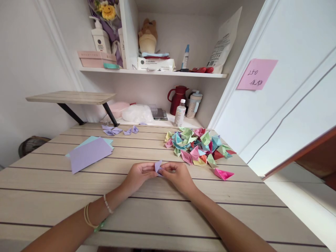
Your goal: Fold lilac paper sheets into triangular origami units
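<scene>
The lilac piece (158, 167) is matt paper, smooth between sharp creases. Around it, the plank tabletop (162, 213) looks like pale wood with a dull finish. At 9 o'clock from the piece, the lilac sheet (90, 154) is smooth, matt paper; at 2 o'clock, the multicoloured folded boats (187, 137) are crisp, creased paper. At 11 o'clock, the bag (138, 114) is thin, crinkled, translucent plastic. At 1 o'clock, the bottle (180, 114) is clear plastic, and the dark red jug (177, 100) looks smooth and glossy.
</scene>
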`<state>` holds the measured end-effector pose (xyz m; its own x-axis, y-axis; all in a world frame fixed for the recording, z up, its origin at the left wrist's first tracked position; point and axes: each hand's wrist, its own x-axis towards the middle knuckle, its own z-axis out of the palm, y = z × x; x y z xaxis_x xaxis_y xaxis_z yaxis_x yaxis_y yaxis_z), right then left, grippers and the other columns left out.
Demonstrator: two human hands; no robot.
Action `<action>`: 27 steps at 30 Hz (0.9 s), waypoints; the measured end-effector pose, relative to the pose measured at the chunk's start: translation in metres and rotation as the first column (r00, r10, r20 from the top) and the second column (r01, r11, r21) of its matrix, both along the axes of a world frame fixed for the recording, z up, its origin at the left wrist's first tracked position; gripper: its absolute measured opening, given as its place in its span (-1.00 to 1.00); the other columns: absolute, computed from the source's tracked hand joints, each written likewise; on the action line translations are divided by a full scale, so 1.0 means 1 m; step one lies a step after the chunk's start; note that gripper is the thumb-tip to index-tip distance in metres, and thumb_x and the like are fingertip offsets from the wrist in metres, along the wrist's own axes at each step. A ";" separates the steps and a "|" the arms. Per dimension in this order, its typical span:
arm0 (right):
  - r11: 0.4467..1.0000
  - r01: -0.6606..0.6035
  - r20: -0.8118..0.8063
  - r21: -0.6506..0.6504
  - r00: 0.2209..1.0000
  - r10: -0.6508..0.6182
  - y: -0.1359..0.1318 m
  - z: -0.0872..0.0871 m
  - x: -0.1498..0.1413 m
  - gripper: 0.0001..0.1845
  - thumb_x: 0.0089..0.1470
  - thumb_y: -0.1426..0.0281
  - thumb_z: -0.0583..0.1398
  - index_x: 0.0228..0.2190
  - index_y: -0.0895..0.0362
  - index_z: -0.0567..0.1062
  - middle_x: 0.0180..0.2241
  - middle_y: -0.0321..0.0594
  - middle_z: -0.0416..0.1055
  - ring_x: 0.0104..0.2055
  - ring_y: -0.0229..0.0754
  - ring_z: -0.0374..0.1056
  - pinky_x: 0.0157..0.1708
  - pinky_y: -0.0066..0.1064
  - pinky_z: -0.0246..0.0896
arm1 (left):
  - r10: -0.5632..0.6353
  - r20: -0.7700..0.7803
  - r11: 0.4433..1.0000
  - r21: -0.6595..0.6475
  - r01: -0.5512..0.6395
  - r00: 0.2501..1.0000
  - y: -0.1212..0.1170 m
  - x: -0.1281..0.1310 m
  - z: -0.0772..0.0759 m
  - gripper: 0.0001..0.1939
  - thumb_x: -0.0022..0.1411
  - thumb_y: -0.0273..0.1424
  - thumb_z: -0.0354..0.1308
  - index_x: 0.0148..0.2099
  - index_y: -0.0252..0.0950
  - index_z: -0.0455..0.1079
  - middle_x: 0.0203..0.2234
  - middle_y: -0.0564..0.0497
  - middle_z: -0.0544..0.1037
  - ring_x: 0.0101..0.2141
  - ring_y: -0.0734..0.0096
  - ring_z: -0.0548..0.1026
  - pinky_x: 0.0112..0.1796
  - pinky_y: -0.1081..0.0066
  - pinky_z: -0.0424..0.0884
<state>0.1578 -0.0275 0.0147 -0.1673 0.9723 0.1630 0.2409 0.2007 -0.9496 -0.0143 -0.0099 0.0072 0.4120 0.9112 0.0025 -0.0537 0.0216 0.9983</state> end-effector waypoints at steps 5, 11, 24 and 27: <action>0.999 0.018 -0.030 -0.050 0.999 -0.020 -0.001 -0.004 -0.003 -0.84 -0.18 0.36 0.21 -0.47 0.18 0.49 -0.51 -0.23 0.49 -0.49 -0.23 0.37 -0.50 -0.48 0.22 | 0.012 -0.013 1.000 0.010 -0.012 1.000 0.001 0.000 -0.004 -0.66 -0.13 -0.38 0.29 -0.23 -0.38 0.45 -0.33 -0.11 0.57 -0.26 0.19 0.50 -0.14 0.18 0.37; 1.000 0.028 -0.026 -0.015 0.999 -0.028 -0.001 -0.007 -0.006 -0.86 -0.17 0.39 0.20 -0.46 0.17 0.48 -0.49 -0.22 0.49 -0.46 -0.22 0.38 -0.45 -0.45 0.25 | 0.020 0.013 1.000 0.014 -0.020 1.000 0.001 0.001 -0.004 -0.67 -0.15 -0.41 0.31 -0.25 -0.38 0.45 -0.31 -0.12 0.57 -0.25 0.21 0.50 -0.14 0.22 0.37; 0.997 -0.036 -0.393 0.065 0.917 0.059 0.004 0.001 0.001 -0.87 -0.14 0.36 0.24 -0.49 0.12 0.39 -0.49 -0.27 0.44 -0.41 -0.24 0.35 -0.36 -0.42 0.21 | 0.156 0.056 0.971 0.176 -0.163 0.986 -0.006 0.003 0.003 -0.56 -0.03 -0.41 0.22 -0.04 -0.29 0.36 -0.17 -0.10 0.50 -0.13 0.21 0.43 -0.13 0.21 0.38; 0.988 -0.153 -0.511 0.011 0.849 0.137 0.005 -0.001 -0.001 -0.84 -0.13 0.36 0.25 -0.51 0.12 0.35 -0.53 -0.32 0.42 -0.44 -0.29 0.33 -0.37 -0.46 0.18 | 0.212 0.048 0.941 0.261 -0.217 0.976 -0.006 0.002 0.003 -0.63 -0.07 -0.40 0.25 -0.13 -0.31 0.43 -0.25 -0.09 0.51 -0.24 0.25 0.48 -0.23 0.26 0.44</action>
